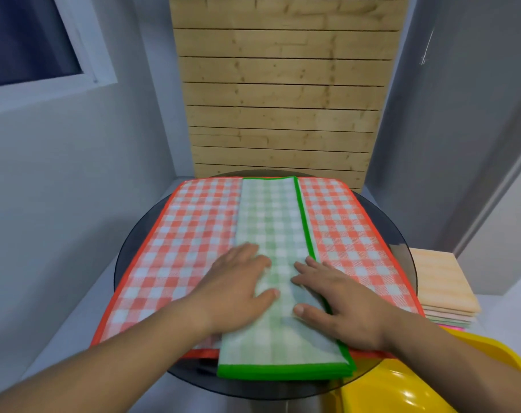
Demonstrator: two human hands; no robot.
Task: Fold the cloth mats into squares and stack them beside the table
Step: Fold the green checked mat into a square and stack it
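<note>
A green checked mat (271,222) with a bright green border lies folded into a long narrow strip down the middle of the round dark glass table (125,248). Under it an orange checked mat (193,234) is spread flat and covers most of the tabletop. My left hand (238,287) presses flat on the strip's left side near the front. My right hand (333,296) presses flat on its right side, over the green border. Both hands have straight fingers and grip nothing.
A stack of folded mats (444,281), peach-coloured on top, sits low to the right of the table. A yellow plastic chair or tub (402,386) stands at the bottom right. A wooden slat panel (283,99) rises behind the table; grey walls stand on both sides.
</note>
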